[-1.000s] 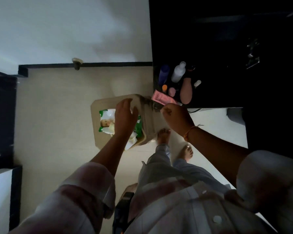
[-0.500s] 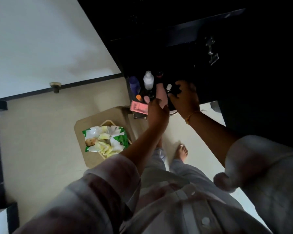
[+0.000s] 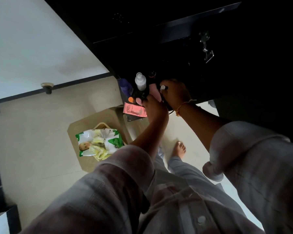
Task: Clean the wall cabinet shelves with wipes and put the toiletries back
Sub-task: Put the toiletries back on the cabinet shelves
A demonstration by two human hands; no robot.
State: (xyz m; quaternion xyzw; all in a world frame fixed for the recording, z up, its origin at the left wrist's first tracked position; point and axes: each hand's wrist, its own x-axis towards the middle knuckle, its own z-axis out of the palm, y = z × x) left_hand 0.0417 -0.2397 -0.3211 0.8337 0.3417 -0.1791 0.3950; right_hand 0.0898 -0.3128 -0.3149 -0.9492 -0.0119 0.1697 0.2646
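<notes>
Both hands are up at the front edge of the dark wall cabinet (image 3: 159,39), among the toiletries crowded on its lowest visible shelf. The right hand (image 3: 175,93), with an orange thread round its wrist, has its fingers curled about a small white-capped thing (image 3: 162,87) at the shelf edge. The left hand (image 3: 155,108) lies just beside and below it, its back towards the camera and its fingers bent down against a pale pink bottle (image 3: 155,92); whether it actually grips that bottle or anything else cannot be told, since the fingertips are hidden in the dark. To the left of the hands stand a white bottle (image 3: 140,81) and a blue-purple bottle (image 3: 125,87), with an orange cap (image 3: 130,99) and a pink round cap (image 3: 139,100) in front of them. A pink Pond's packet (image 3: 134,109) hangs partly over the shelf edge, touching the left hand's knuckle side. Well below, on the pale floor (image 3: 41,124), a beige stool (image 3: 85,132) carries a woven basket (image 3: 101,124), and in it lies the green and white pack of wipes (image 3: 98,142), open, with yellowish wipes crumpled on top. A bare foot (image 3: 180,148) stands near the stool. A metal hinge (image 3: 206,46) shows inside the cabinet at the upper right.
</notes>
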